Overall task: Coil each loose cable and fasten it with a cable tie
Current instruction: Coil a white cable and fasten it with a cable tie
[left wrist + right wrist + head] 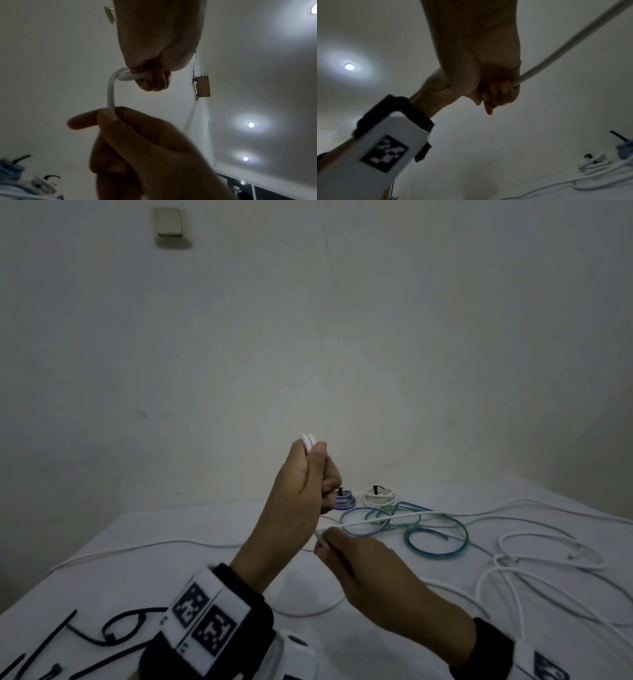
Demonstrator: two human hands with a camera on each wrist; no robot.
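The left hand (301,484) is standing raised above the bed (212,577), fingers curled tight into a closed grip around the first turns of the white cable (387,521); two rounded bends of it are poking out above the fist beside the thumb. The right hand (363,556) is sitting lower and just beside it, pinching the same cable between thumb and fingers, so that only a short arc is running from one grip to the other, as the left wrist view shows. Beyond the right hand the cable is trailing away to the right, crossing over the loose blue-green cable (411,525) and running on toward a slack white tangle (548,570) on the sheet. That crossing looks like the main risk: as more length is drawn in, the trailing run may be dragging the coloured loops along or snagging in the tangle, jerking the turns out of the fist. The turns are also few and springy, so any easing of the left grip would likely be letting them pop open. Two already tied coils (363,497) are lying at the far side, near the wall. The black cable ties (54,635) are lying at the near left, well apart from both hands, so reaching one will mean holding the finished coil single-handed.
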